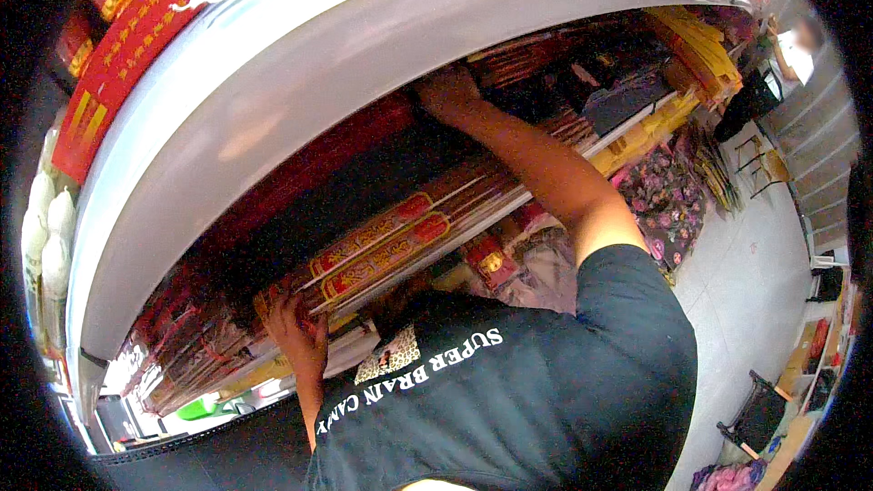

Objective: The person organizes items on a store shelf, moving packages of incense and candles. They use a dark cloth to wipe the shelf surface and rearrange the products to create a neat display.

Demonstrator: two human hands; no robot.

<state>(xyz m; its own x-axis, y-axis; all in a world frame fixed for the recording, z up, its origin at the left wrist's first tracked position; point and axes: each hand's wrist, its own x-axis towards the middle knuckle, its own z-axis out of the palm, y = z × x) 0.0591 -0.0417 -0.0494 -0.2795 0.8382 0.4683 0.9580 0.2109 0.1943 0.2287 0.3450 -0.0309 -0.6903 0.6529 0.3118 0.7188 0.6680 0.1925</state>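
Note:
Long, narrow packets [385,256] with red and gold printed labels lie side by side on a shelf, in what looks like clear wrapping. They look like incense stick packets. My left hand [297,324] touches their near left end, fingers over the end and thumb apart; whether it grips is unclear. My right arm reaches deep across the shelf. In the shadow under the overhanging white shelf board [327,48], my right hand [447,92] is near a bundle of thin sticks [525,58]. Its fingers are too dark to make out.
The shelf's pale front edge [491,210] runs diagonally before my chest. Wrapped bundles [198,348] fill the left end, and yellow paper stacks [702,54] the far right. Below hang a red packet [491,261] and floral goods [655,198]. A person [794,58] is at the upper right.

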